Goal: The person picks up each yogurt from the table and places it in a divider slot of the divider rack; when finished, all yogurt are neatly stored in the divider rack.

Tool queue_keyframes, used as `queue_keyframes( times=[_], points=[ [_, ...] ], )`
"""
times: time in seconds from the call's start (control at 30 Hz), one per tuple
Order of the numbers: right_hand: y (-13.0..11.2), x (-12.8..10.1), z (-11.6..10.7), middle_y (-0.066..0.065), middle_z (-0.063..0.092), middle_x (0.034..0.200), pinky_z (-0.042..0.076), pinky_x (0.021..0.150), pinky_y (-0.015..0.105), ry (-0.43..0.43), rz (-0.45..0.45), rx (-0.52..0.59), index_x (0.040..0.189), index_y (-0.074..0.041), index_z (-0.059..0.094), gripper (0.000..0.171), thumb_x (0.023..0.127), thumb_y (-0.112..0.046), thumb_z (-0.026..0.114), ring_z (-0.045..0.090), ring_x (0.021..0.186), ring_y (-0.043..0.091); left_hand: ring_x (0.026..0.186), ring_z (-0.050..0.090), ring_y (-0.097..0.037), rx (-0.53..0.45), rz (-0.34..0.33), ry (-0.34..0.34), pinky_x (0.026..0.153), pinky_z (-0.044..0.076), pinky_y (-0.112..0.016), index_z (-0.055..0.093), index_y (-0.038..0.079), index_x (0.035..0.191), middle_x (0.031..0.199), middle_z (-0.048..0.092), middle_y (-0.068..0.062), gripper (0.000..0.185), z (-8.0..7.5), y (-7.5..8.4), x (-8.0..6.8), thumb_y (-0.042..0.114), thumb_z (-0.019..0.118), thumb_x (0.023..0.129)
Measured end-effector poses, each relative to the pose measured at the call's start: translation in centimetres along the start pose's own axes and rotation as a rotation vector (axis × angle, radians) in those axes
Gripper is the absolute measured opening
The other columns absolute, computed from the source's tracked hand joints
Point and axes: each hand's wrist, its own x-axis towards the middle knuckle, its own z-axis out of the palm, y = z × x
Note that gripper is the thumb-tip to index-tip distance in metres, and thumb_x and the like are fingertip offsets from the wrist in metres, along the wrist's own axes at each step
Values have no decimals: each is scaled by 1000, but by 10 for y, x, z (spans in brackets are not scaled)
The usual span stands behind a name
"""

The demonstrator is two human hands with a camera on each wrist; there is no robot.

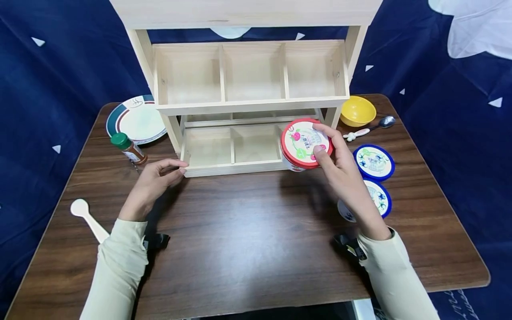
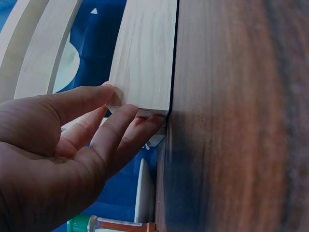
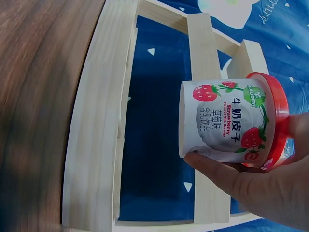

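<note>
My right hand point(image 1: 347, 180) holds a strawberry milk beverage cup point(image 1: 301, 144) with a red lid, over the right end of the rack's lower tier. In the right wrist view the white paper cup point(image 3: 217, 121) shows printed strawberries, its base clear of the wooden slats beyond. At the lower left, my left hand point(image 1: 154, 184) pinches the front corner of the wooden rack point(image 1: 236, 169). The left wrist view shows those fingertips point(image 2: 126, 112) at the end of its front board point(image 2: 145, 53). The cup hides part of the lower tier's right compartment.
Two blue-lidded cups point(image 1: 375, 162) stand at the right, one partly behind my right wrist. Behind them are a yellow bowl point(image 1: 357, 111) and a spoon point(image 1: 370, 129). On the left lie plates point(image 1: 138, 120), a green-capped spice jar point(image 1: 129, 147) and a white spoon-shaped utensil point(image 1: 88, 218).
</note>
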Motion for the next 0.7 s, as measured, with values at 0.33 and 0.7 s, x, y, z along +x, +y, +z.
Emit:
queue_keyframes(
  times=[0.33, 0.7],
  points=[
    [5, 15, 14, 6, 43, 159, 44, 107, 25, -29, -32, 41, 163, -14, 43, 49, 115, -20, 54, 47, 135, 19, 102, 60, 3, -25, 1, 0, 87, 53, -15, 64, -7, 141, 154, 52, -21, 37, 0, 3, 0, 16, 62, 113],
    [7, 34, 39, 11, 43, 156, 47, 103, 25, -67, -78, 77, 161, -7, 45, 50, 113, -12, 56, 49, 131, 21, 99, 57, -2, -13, -4, 4, 85, 52, -16, 65, -5, 140, 151, 54, -18, 35, 0, 3, 0, 15, 62, 113]
  ],
)
